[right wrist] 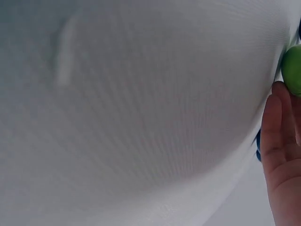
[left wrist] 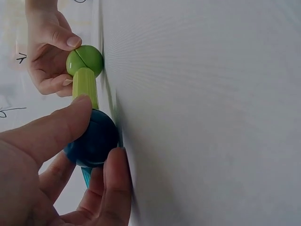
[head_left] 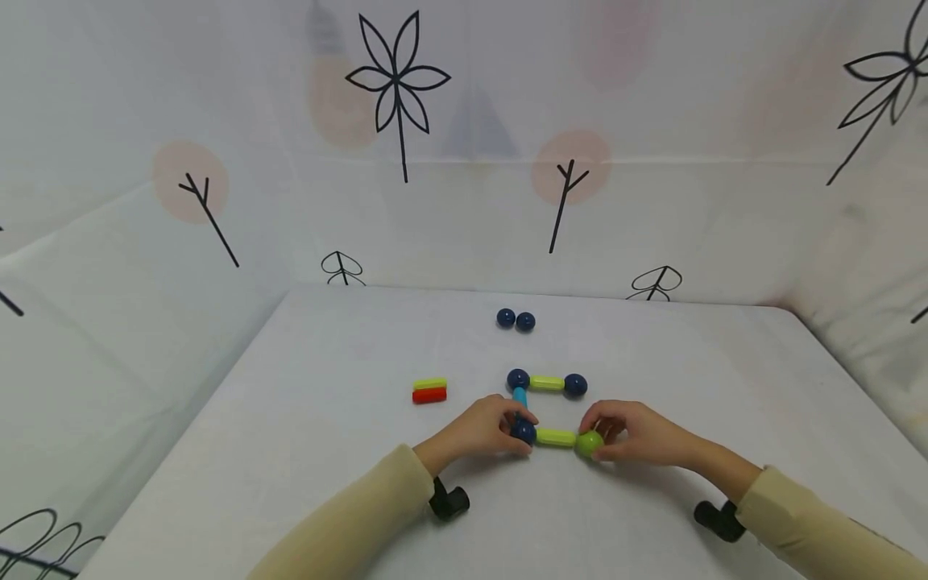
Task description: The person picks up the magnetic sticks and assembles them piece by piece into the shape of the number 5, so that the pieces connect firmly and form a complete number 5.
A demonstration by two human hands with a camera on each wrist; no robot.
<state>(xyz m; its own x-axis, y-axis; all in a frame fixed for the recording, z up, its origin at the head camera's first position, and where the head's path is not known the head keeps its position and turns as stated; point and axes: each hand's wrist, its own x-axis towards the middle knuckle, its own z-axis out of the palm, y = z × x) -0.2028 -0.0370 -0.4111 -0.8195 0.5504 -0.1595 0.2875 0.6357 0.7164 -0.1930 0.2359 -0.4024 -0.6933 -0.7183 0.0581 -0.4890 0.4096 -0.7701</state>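
My left hand grips a dark blue ball between thumb and fingers, low over the table. From that ball a yellow-green rod runs right to a green ball, which my right hand pinches. A light blue rod, partly covered by the left fingers, leads back to another dark blue ball. There a second yellow-green rod joins it to a dark blue end ball. In the right wrist view, the green ball shows only in part beside the fingers.
Two loose dark blue balls lie near the back of the white table. A loose yellow-green rod lies against a red rod left of the joined pieces. A patterned cloth hangs behind the table.
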